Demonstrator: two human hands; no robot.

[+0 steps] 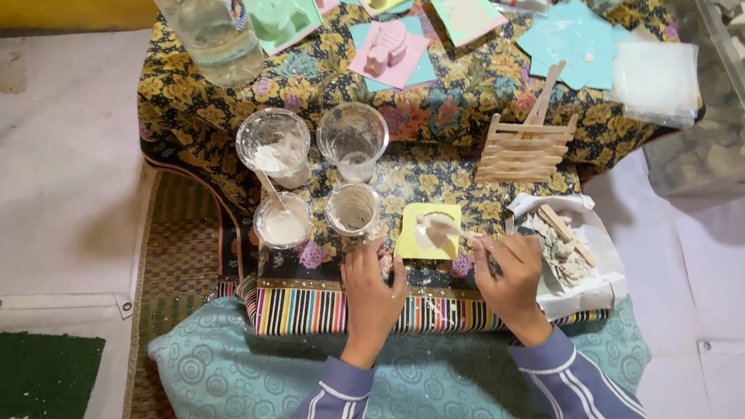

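Floral cloth covers the counter [470, 93] that we work at, and its striped hem [309, 309] runs along the near edge just ahead of our wrists. At the far right we see a clear plastic bin [742, 69] of white cast shapes, standing off the counter's right edge. A clear bottle [211, 26] stands at the far left corner. Flat moulds in green [282, 12], pink [390, 52] and pale blue [575, 39] lie across the far half, with a small clear bag [656, 81] beside the blue one. A stack of wooden sticks [524, 149] lies near the middle right. Four clear cups [275, 144] holding white powder or paste cluster at the left, leaving only a narrow strip of open cloth before us.

Our left hand [371, 290] lies flat, fingers loosely spread, on the near edge beside the yellow-green mould [413, 237]. Our right hand [511, 276] pinches a thin stick [446, 228] whose tip reaches over that mould. Crumpled white paper [608, 279] with scraps sits just right of that hand.
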